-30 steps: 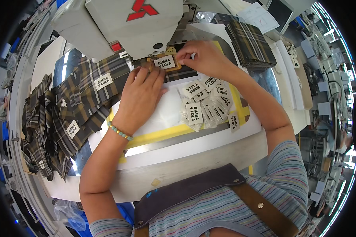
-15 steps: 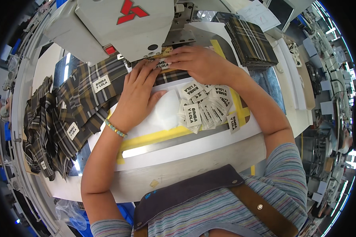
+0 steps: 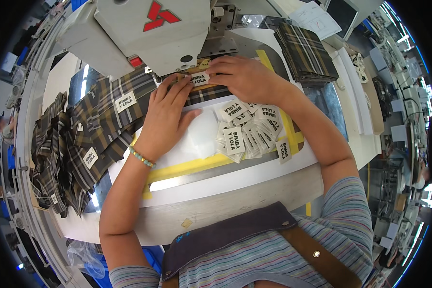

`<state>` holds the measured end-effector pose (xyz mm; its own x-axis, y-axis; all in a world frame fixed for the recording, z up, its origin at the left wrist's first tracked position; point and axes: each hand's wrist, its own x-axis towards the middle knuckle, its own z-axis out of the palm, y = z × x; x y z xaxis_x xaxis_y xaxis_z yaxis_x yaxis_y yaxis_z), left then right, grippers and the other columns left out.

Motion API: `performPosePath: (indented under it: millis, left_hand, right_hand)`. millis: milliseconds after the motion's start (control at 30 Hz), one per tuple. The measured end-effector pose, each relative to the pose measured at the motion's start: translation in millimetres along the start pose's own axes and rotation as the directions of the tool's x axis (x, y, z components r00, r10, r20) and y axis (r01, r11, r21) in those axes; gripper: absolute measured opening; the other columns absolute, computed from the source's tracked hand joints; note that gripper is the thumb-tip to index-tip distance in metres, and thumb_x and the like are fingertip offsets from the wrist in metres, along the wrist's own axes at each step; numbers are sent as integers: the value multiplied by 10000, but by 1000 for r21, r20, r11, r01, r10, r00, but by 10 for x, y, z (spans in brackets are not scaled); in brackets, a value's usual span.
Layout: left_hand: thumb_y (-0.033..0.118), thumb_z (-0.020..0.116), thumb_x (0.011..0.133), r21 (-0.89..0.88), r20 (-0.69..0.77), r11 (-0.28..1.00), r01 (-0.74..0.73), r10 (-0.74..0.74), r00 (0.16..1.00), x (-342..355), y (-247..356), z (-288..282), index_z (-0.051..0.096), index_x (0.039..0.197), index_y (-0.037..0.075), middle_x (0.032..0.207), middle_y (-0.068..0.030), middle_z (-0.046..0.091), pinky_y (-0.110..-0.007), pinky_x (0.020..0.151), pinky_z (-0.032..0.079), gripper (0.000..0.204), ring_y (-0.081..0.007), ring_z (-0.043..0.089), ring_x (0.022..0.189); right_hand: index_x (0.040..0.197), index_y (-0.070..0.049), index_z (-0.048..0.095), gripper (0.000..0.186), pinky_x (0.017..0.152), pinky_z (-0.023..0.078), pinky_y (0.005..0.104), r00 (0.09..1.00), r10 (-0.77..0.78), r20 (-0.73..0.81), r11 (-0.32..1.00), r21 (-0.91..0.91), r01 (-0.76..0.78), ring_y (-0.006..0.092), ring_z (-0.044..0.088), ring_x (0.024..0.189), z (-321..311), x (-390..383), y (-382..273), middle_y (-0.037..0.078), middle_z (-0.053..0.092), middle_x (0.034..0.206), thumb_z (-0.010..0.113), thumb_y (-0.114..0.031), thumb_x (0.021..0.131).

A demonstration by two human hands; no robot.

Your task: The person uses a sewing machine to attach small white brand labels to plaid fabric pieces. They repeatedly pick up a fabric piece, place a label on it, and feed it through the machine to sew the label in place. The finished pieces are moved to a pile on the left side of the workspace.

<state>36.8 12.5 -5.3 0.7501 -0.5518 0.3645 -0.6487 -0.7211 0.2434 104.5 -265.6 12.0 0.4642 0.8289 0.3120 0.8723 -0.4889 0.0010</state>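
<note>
A white label with black lettering (image 3: 199, 78) lies on plaid cloth in the gold-coloured frame below the head of a sewing machine (image 3: 151, 36). The fingers of my left hand (image 3: 165, 108) are stretched forward, their tips at the label's left end. From the right, my right hand (image 3: 247, 77) has its fingertips closed together at the label's other end; the thumb is hidden. A pile of loose matching labels (image 3: 249, 127) lies in front of the right hand. Left of the machine, brown-and-black plaid pieces (image 3: 101, 117) lie heaped, some bearing labels.
A stack of folded plaid pieces (image 3: 306, 53) stands at the back right, near a paper sheet (image 3: 316, 20) and a screen (image 3: 342, 14). Yellow tape (image 3: 187, 169) edges the white work surface. A clear plastic bag (image 3: 85, 257) hangs below the table at lower left.
More of the label shows between my hands: the right fingertips have shifted slightly right, off its face toward its edge. The left hand stays nearly in place.
</note>
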Motion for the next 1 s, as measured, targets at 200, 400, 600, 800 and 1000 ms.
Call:
performPosePath:
  millis: [200, 400, 600, 800, 1000]
  left_hand:
    - [212, 769, 951, -42, -7, 999, -10, 10, 1000, 29, -22, 14, 581, 1443, 3, 1540, -154, 564, -510, 1239, 351, 567, -393, 429, 1498]
    - [169, 778, 936, -35, -46, 999, 17, -19, 999, 37, 16, -3, 610, 1404, 3, 1498, -160, 580, -499, 1220, 386, 524, -402, 455, 1466]
    - [144, 790, 926, -98, -82, 994, 40, -48, 995, 39, 19, -45, 659, 1326, -18, 1440, -165, 609, -484, 1166, 448, 451, -407, 525, 1391]
    - [165, 784, 940, -15, -59, 996, 85, -86, 995, 27, -6, -153, 669, 1311, -27, 1383, -172, 669, -483, 1134, 480, 433, -413, 582, 1340]
    - [204, 754, 981, 89, 8, 993, 73, -74, 997, -21, -18, -176, 634, 1386, -31, 1416, -206, 671, -497, 1159, 466, 483, -437, 563, 1389]
  right_hand:
    - [1306, -56, 739, 413, 1148, 513, 417, 983, -98, -154, 994, 28, 104, 268, 607, 1364, 194, 40, -61, 55, 680, 1418, 631, -2, 911]
    - [1326, -37, 729, 391, 1160, 499, 418, 991, -48, -122, 995, 85, 59, 283, 609, 1337, 238, 47, -97, 67, 666, 1451, 640, -29, 946]
    - [1262, -4, 723, 326, 1153, 495, 440, 994, 35, -105, 929, 370, 6, 346, 586, 1346, 294, 119, -158, 124, 669, 1425, 647, -239, 1049]
    - [1304, -20, 702, 375, 1177, 467, 440, 995, 12, -94, 962, 274, 15, 340, 564, 1369, 262, 130, -186, 125, 652, 1455, 620, -302, 1072]
    - [1278, -36, 733, 360, 1160, 476, 433, 995, 57, -83, 933, 359, -23, 330, 570, 1356, 267, 152, -160, 106, 666, 1429, 616, -312, 1077]
